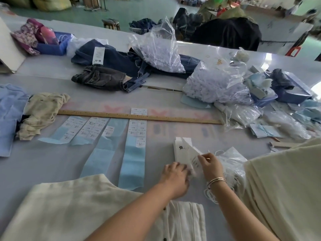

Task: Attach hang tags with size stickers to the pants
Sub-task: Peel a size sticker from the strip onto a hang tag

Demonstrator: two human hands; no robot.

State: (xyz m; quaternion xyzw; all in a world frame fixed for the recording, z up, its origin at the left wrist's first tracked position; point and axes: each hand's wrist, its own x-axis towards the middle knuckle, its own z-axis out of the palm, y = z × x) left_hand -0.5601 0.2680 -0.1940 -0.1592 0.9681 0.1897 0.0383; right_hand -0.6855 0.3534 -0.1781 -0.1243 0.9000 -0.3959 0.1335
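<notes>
A fanned stack of white hang tags [184, 152] with black lettering stands on the table. My left hand [175, 178] grips its lower edge. My right hand [211, 164], with bracelets at the wrist, pinches the front tag near its top corner. Several blue backing strips with white size stickers [137, 131] lie to the left, under a wooden ruler [139, 116]. Cream pants [73, 206] lie at the near edge, and a stack of cream pants [286, 180] rises at the right. White strings [211, 193] hang below my right wrist.
Dark jeans [104, 66] with a tag lie at the back. Clear bags of white fasteners [213, 82] and blue boxes [291, 94] crowd the right side. A crumpled beige cloth [41, 112] and a light blue garment [8, 115] lie at the left.
</notes>
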